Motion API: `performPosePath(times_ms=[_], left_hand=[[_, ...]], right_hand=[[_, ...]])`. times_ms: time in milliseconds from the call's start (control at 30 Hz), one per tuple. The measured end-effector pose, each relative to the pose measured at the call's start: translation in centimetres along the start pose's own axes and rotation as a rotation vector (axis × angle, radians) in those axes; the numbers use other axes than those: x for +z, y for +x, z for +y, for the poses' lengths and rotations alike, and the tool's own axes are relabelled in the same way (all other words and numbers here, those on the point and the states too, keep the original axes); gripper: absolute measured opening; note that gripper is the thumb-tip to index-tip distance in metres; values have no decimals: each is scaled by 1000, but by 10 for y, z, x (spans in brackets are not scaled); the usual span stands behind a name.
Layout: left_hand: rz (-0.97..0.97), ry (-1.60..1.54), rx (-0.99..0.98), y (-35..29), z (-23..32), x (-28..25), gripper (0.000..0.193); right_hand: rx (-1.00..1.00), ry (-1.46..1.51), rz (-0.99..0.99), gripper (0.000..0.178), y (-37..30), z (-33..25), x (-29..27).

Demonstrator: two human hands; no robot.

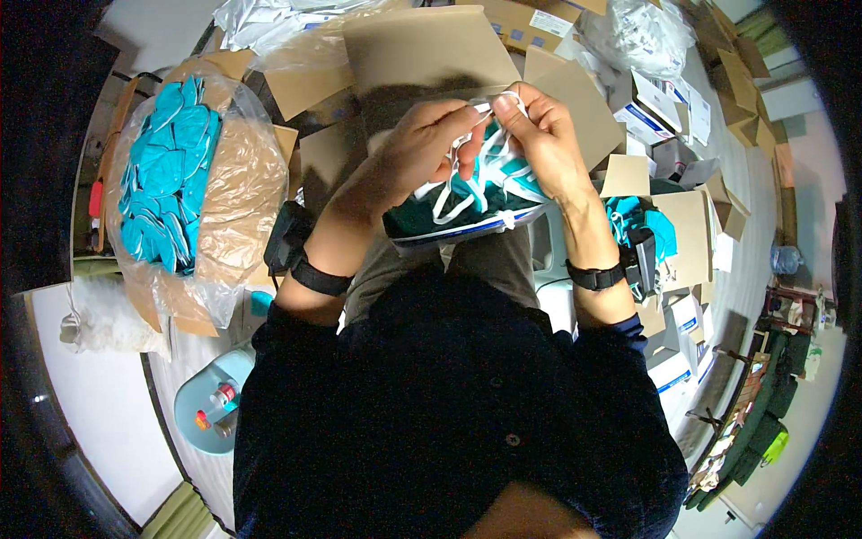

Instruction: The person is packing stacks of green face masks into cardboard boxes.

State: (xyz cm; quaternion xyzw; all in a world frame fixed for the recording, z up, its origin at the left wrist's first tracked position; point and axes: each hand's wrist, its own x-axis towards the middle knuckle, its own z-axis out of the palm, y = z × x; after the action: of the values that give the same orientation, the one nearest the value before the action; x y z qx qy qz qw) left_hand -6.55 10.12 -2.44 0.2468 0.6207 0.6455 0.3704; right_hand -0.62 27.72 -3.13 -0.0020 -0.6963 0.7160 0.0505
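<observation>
Taking the lap box as landmark: left of it stands a carton point(241, 198) lined with clear plastic, heaped with loose teal masks point(166, 171). Nearer the body on that side sits a light-blue stool point(190, 400) with a bottle point(218, 395) on it; the bottle's red label is too small to read.

Over the left part of the lap box, the left hand point(446, 139) is closed in a pinch, its fingertips on white straps point(482, 108). These lie between the 2 hands, above the box's far part, and trail toward the body over the strapped teal masks point(514, 168) in the box. Neither hand is clearly nearer the straps.

The lap box point(467, 232) itself rests at the person's thighs, its long edge running left to right, the right end slightly farther from the body. Blue-and-white print shows along its near side, not legible.

Over its right part, the right hand point(543, 135) is also narrow, thumb and fingers pinching the straps. Beyond the lap box and to its right, a brown carton point(516, 20) carries a white label, too small to read. Right of the lap box are a white box point(642, 112) with a blue stripe and, nearer the body, more teal masks point(663, 234).
</observation>
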Motion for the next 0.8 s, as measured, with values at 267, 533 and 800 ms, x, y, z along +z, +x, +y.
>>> performPosePath(times_ms=[267,533,800], left_hand=[[24,22,-31,-2,-6,2,34],[114,-89,-105,-4,-28,20,30],[177,-210,-159,-31,-33,25,32]], right_hand=[[-59,50,-15,10,6,8,10],[-164,-641,430,27,29,32,-5],[-318,-998,519,35,53,47,-10]])
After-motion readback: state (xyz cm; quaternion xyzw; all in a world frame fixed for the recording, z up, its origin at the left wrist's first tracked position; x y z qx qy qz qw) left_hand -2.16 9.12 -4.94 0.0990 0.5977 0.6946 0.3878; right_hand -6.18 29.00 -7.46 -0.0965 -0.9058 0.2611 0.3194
